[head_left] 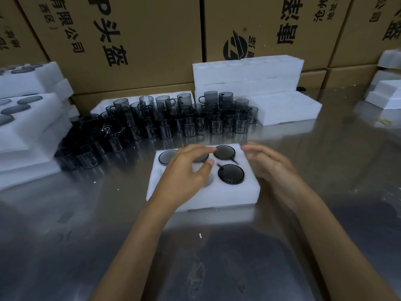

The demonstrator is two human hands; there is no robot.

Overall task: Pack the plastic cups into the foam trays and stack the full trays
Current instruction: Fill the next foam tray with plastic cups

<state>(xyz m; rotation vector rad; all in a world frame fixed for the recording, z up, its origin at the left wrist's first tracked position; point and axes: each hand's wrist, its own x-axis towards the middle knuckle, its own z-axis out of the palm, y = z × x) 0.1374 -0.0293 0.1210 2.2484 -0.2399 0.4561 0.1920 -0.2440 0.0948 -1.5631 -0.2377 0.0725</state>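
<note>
- Head view: a white foam tray (201, 198) lies on the shiny surface (86, 213), near centre; dark cups (231, 173) sit in its sockets
- left hand (186, 170) spread over the tray's middle; right hand (268, 164) spread, relaxed, at its right edge
- loose cups (191, 118) crowd the far surface; filled trays (26, 118) stacked far left

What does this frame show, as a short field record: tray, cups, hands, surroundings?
tray: white foam tray on the metal table, in front of the person
cups in tray: three dark cups visible, e.g. near-right cup; others possibly hidden under the hand
left hand: over the tray's middle, fingers spread, gripping nothing
right hand: at the tray's right edge, fingers relaxed
loose cups: crowd behind the tray
filled trays: stacked at left
background: cardboard boxes
</note>
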